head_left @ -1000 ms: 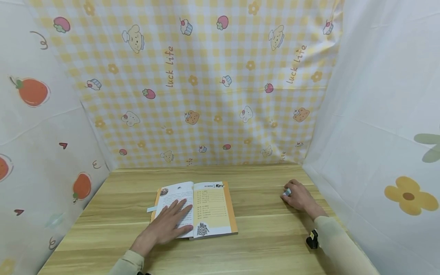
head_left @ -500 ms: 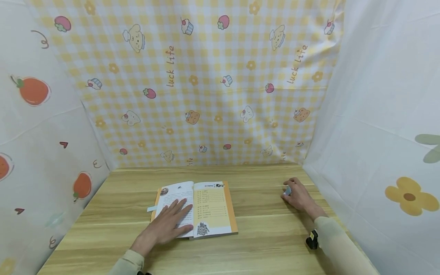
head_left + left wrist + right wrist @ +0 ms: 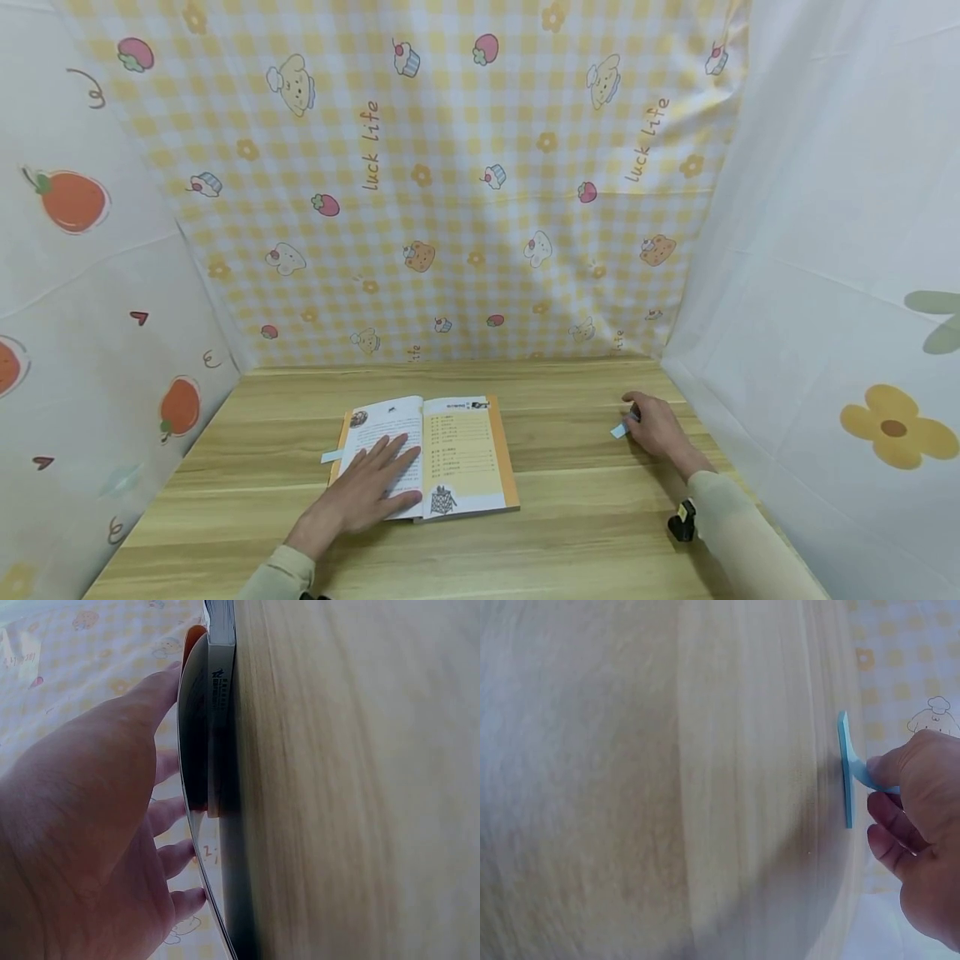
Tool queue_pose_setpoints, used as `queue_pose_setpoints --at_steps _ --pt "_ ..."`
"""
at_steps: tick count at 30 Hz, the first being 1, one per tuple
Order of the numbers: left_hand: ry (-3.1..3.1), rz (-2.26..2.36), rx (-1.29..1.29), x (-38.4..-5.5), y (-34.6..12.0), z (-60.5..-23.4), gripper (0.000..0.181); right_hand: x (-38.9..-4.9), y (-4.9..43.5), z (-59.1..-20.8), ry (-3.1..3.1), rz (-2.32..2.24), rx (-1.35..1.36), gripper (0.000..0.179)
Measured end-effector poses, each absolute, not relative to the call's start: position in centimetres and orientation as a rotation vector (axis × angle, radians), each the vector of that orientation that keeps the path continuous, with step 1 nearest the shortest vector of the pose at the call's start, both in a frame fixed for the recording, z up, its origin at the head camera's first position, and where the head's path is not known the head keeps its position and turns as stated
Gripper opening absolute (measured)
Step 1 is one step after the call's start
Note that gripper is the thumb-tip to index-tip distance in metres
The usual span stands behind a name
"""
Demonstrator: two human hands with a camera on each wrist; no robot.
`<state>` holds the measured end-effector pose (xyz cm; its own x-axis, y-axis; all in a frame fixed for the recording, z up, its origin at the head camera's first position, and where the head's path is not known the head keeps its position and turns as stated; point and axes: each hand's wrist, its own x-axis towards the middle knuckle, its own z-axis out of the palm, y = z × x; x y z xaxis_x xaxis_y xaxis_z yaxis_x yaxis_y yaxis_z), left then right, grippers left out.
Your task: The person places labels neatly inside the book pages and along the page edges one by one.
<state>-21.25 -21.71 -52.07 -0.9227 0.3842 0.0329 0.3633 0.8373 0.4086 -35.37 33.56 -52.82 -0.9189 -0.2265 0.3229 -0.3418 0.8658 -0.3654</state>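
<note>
An open book (image 3: pixel 461 454) lies on the table, with its left page under my left hand (image 3: pixel 363 492), whose straight fingers spread over the print. In the left wrist view the left hand (image 3: pixel 97 810) presses against the outside of a bowed cover and pages, the book's spine (image 3: pixel 220 690) showing beside them. Off to the right, a small light blue sticky note pad (image 3: pixel 619 431) lies on the wood by my right hand (image 3: pixel 658 427). Seen in the right wrist view, the pad (image 3: pixel 847 780) has its top sheet (image 3: pixel 864 777) curling up, pinched between thumb and fingers of the right hand (image 3: pixel 922 825).
A light blue paper tab (image 3: pixel 331 456) sticks out from the book's left edge. Wooden table (image 3: pixel 562 533) extends between the hands. A yellow checked cloth (image 3: pixel 450 217) hangs along the back, with white printed cloths at both sides.
My right hand has drawn slightly right, peeling the pad's top sheet up, and more of the blue pad now shows. The left hand and book have stayed put.
</note>
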Motion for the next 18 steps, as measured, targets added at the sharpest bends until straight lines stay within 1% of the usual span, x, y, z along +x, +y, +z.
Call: queue_pose_setpoints --at_steps 4,6,11,18 --pt "2.959 0.646 0.604 -21.22 -21.68 -52.04 0.081 -35.24 33.64 -52.64 -2.797 0.714 0.35 0.009" --pt "2.96 0.65 0.605 -21.2 -21.67 -51.99 0.081 -35.2 33.75 -52.67 -2.802 0.756 0.315 0.005" --pt "2.958 0.653 0.605 -21.17 -21.69 -51.99 0.081 -35.02 33.9 -52.73 -2.801 0.829 0.28 0.007" --pt "2.962 0.65 0.611 -21.21 -21.76 -52.17 0.081 -35.04 33.82 -52.65 -2.799 0.811 0.325 0.013"
